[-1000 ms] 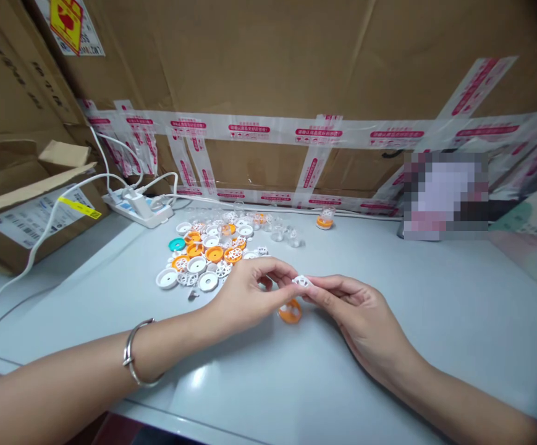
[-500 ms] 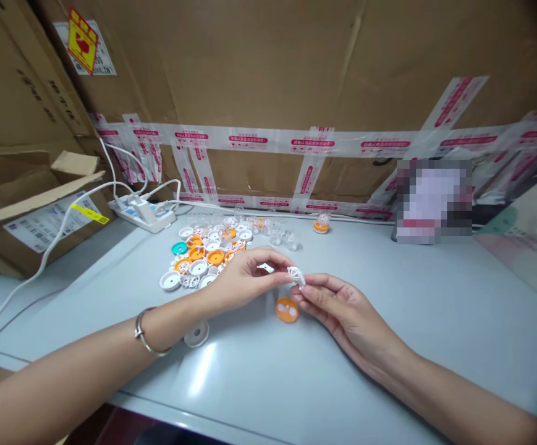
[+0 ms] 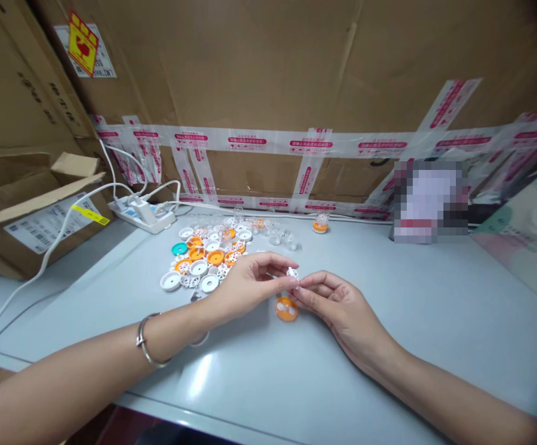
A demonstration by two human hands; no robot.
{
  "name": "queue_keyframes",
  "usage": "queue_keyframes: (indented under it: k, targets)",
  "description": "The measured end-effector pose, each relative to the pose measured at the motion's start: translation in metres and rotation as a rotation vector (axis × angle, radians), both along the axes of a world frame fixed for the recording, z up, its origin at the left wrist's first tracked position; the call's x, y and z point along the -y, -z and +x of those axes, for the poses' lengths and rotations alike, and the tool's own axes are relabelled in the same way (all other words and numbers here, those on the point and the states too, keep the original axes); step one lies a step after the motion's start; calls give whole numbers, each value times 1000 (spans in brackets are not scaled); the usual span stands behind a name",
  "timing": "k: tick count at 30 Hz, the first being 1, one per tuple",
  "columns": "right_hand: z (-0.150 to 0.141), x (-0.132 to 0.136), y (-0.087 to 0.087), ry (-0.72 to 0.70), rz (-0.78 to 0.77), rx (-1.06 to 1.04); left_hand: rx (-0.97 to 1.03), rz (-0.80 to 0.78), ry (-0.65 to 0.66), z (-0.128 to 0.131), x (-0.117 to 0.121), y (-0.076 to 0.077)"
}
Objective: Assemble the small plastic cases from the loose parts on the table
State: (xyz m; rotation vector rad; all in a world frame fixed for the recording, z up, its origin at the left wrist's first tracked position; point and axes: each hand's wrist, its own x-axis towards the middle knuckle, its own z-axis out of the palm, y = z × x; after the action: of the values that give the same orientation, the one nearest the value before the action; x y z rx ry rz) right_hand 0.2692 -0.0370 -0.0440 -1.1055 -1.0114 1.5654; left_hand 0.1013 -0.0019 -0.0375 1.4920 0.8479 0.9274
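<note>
A small white openwork plastic piece (image 3: pixel 292 272) is pinched between my two hands, partly hidden by the fingertips. My left hand (image 3: pixel 254 281) grips it from the left with thumb and fingers. From the right, the fingertips of my right hand (image 3: pixel 337 306) close on its lower side. Just below the hands, an orange round part (image 3: pixel 287 309) with pale pieces inside lies on the table. Left of my left hand spreads a pile of white and orange round parts (image 3: pixel 198 267), some spoked. A white ring-like part (image 3: pixel 202 339) is mostly covered by my left forearm.
A teal ring (image 3: pixel 180 248) lies at the pile's left edge, with clear plastic pieces (image 3: pixel 283 240) behind. An orange-based clear capsule (image 3: pixel 321 224) stands farther back. A power strip (image 3: pixel 145 216) with white cables, an open carton (image 3: pixel 41 216) and a blurred-out upright object (image 3: pixel 428 204) border the table.
The white piece has been turned between my fingers and now shows less. My left hand has shifted slightly, and its forearm now covers more of the white ring-like part.
</note>
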Motion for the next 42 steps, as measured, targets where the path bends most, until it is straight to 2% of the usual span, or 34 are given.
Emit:
queue_keyframes:
  k: [4, 7, 16, 19, 21, 23, 25, 27, 31, 35, 42]
  targets:
    - [1, -2, 1, -11, 35, 56, -104, 93, -10, -1, -2, -2]
    - [3, -5, 4, -22, 119, 113, -200, 185, -33, -2, -4, -3]
    - [4, -6, 4, -66, 317, 294, -221, 221, -16, -1, 2, -3]
    - [10, -14, 6, -29, 385, 420, -256, 245, -87, -11, -6, -12]
    - [17, -21, 9, 43, 354, 503, -268, 261, -170, -25, -16, -22]
    - [25, -27, 11, 96, 345, 561, -357, 305, -200, -43, -28, -33]
    - [32, -33, 13, 109, 329, 612, -534, 369, -172, -63, -40, -41]
    - [36, -36, 12, 101, 318, 691, -734, 441, -88, -79, -49, -46]
    - [41, -40, 9, 74, 408, 876, -985, 578, 98, -91, -54, -46]
    - [43, -44, 10, 44, 528, 974, -994, 648, 166, -82, -46, -44]
    - [45, -48, 16, -17, 827, 1082, -1001, 668, 220, -73, -39, -40]
